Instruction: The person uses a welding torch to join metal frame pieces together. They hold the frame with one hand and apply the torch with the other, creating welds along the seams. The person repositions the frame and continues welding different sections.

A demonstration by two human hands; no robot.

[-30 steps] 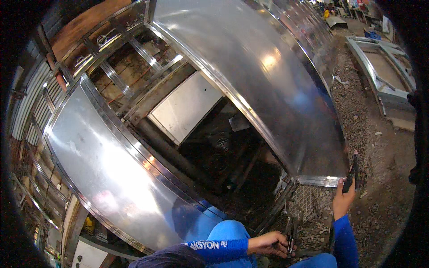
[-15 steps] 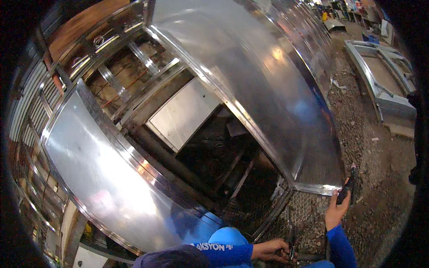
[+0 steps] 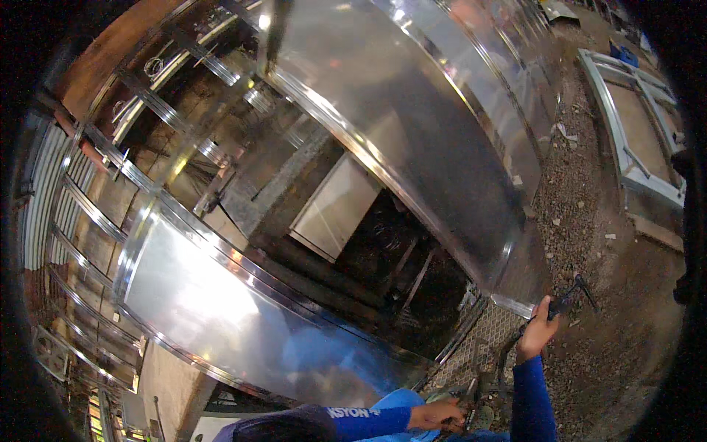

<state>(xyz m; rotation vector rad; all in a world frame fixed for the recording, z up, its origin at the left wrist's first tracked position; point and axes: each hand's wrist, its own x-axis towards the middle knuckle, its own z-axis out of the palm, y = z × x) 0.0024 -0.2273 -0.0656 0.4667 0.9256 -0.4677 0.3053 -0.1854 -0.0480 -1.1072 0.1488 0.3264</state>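
My right hand, in a blue sleeve, is closed around a black TIG welding torch with a T-shaped head. It is beside the lower corner of a tall, shiny sheet-metal panel; contact with the panel's edge cannot be made out. A dark cable runs down below this hand. Low in the middle, my left hand has its fingers curled, next to a small dark metal piece; what it grips is unclear. A second shiny panel curves across the left.
Between the panels, a dark opening holds a pale box and metal bars. Metal framing stands at the left. Gravel covers the ground at the right, where a silvery frame lies. Patterned metal mesh lies near my hands.
The view has shifted. My right hand has turned the welding torch, so its T-shaped head now shows pointing right, away from the panel. My left hand stays low with curled fingers.
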